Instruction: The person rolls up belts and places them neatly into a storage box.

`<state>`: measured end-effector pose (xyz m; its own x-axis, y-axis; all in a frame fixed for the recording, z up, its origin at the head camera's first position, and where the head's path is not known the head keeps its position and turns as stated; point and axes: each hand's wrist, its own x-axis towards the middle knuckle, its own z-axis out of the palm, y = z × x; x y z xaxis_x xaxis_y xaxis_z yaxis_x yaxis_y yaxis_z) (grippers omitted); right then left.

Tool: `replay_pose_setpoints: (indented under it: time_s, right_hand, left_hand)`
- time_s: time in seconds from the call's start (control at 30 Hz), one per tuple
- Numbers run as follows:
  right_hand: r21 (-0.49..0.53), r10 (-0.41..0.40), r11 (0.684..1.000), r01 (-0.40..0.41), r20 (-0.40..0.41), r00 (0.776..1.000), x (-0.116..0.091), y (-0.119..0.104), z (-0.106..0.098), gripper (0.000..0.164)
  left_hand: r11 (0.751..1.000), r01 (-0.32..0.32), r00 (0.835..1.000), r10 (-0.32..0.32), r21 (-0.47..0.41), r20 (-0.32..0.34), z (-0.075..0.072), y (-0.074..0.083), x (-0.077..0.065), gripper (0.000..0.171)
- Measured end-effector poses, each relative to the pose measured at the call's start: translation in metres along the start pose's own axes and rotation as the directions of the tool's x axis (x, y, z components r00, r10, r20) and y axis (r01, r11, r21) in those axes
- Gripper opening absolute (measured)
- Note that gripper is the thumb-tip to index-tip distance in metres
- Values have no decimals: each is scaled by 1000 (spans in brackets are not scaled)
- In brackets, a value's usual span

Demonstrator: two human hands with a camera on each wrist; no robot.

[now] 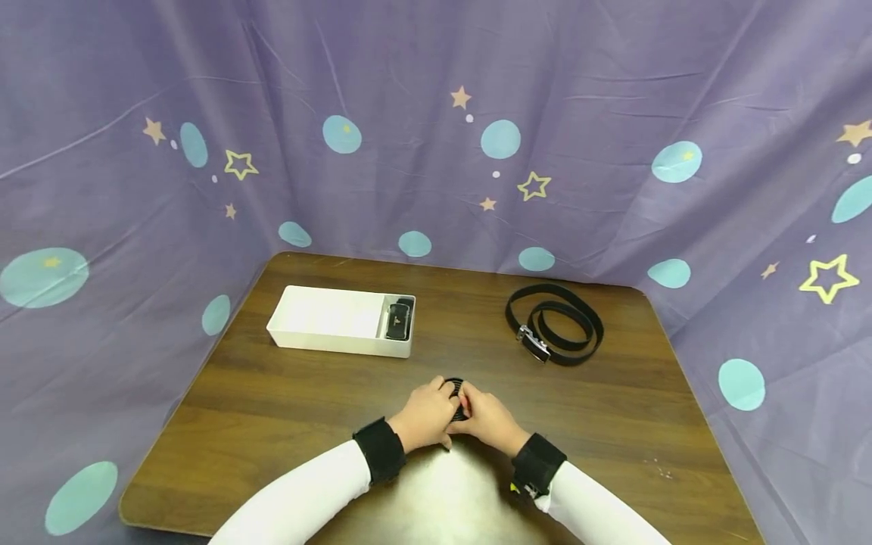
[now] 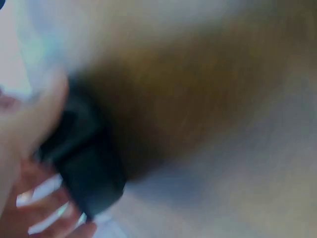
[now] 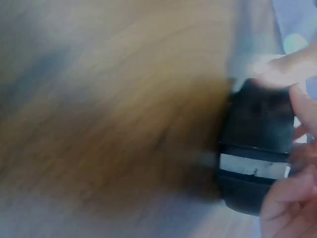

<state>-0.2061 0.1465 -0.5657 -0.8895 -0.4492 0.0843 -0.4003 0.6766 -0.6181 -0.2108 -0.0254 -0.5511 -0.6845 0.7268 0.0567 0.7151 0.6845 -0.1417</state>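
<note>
A tightly coiled black belt [image 1: 459, 414] is between both hands, close over the near middle of the table. My left hand [image 1: 425, 415] grips its left side, with the fingers curled over the coil. On the opposite side, my right hand [image 1: 490, 418] pinches it between thumb and fingers. The right wrist view shows the roll's broad dark outer face, the belt roll [image 3: 257, 119], crossed by a pale silvery strip. In the blurred left wrist view, thumb and fingers wrap the dark roll [image 2: 91, 168]. The hands hide much of the coil in the head view.
A white box [image 1: 341, 344] stands at the back left, with a rolled black belt [image 1: 398, 321] in its right-hand compartment. A loosely coiled black belt [image 1: 593, 322] with a silver buckle [image 1: 534, 344] lies at the back right. Purple curtains [image 1: 422, 174] hang behind the wooden table [image 1: 272, 424].
</note>
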Motion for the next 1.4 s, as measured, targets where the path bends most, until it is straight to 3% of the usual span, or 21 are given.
replay_pose_setpoints:
  time_s: [0.13, 0.27, 0.4, 0.5, 0.6, 0.7, 0.77, 0.8, 0.83, 0.87, 0.9, 0.93, 1.0, 1.07, 1.13, 1.2, 1.23, 1.27, 1.3, 1.33, 1.4]
  right_hand:
    - [258, -17, 966, -7, 90, 996, 2, 4, -7, 37]
    - [420, 10, 906, -51, 99, 995, -1, 12, -15, 28]
    - [338, 140, 933, -127, -14, 990, -5, 17, -20, 22]
    - [241, 250, 947, -212, -142, 958, -8, 22, -23, 18]
    - [159, 310, 947, -279, -226, 923, -10, 28, -24, 17]
    - [112, 343, 939, -325, -247, 907, -14, 35, -24, 17]
    - [102, 368, 930, -353, -245, 897, -16, 38, -24, 17]
    - [101, 378, 926, -364, -244, 893, -16, 39, -25, 17]
    - [99, 389, 921, -376, -242, 889, -17, 40, -26, 16]
    - [97, 394, 919, -382, -243, 887, -17, 41, -26, 16]
    - [97, 398, 917, -387, -242, 885, -17, 41, -27, 16]
    - [101, 408, 913, -395, -237, 882, -16, 41, -27, 16]
    - [103, 412, 911, -399, -232, 881, -16, 40, -27, 15]
    - [103, 416, 909, -403, -227, 881, -16, 39, -27, 14]
    - [108, 422, 907, -408, -223, 879, -16, 38, -26, 14]
    - [109, 420, 908, -406, -225, 879, -16, 37, -25, 14]
    - [109, 417, 909, -403, -225, 881, -15, 37, -24, 14]
    - [109, 413, 911, -398, -225, 883, -15, 37, -23, 14]
    - [111, 413, 911, -398, -220, 884, -14, 36, -22, 14]
    - [112, 409, 912, -394, -216, 887, -14, 36, -21, 14]
    - [113, 404, 914, -389, -208, 891, -12, 35, -19, 13]
  left_hand:
    - [996, 84, 990, -79, 36, -117, 11, 11, -1, 64]
    - [993, 113, 982, -108, 24, -156, 14, 14, -2, 55]
    - [993, 116, 981, -117, -12, -153, 16, 14, -4, 55]
    - [994, 101, 981, -107, -42, -163, 18, 10, -5, 56]
    - [993, 91, 984, -101, -74, -148, 17, 6, -7, 55]
    - [979, 118, 988, -132, -167, -74, 11, 3, -10, 52]
    - [942, 168, 984, -176, -292, 0, 2, -2, -12, 50]
    - [909, 198, 980, -197, -366, 41, -3, -6, -12, 48]
    - [861, 231, 973, -214, -453, 89, -8, -11, -13, 46]
    - [797, 266, 964, -226, -542, 141, -13, -18, -13, 44]
    - [714, 298, 955, -226, -633, 195, -19, -25, -14, 41]
    - [611, 331, 944, -219, -719, 248, -23, -34, -16, 38]
    - [375, 387, 922, -174, -842, 346, -32, -55, -20, 34]
    - [135, 420, 906, -126, -898, 405, -42, -78, -24, 27]
    - [-85, 401, 906, -115, -912, 409, -54, -103, -27, 20]
    - [-239, 326, 910, -183, -915, 372, -69, -127, -29, 14]
    - [-296, 278, 905, -237, -914, 352, -75, -138, -29, 14]
    - [-335, 225, 893, -304, -915, 331, -80, -148, -29, 13]
    - [-351, 179, 874, -372, -919, 312, -84, -158, -29, 14]
    - [-343, 147, 847, -441, -928, 297, -86, -166, -28, 16]
    - [-293, 145, 774, -561, -945, 293, -83, -178, -25, 28]
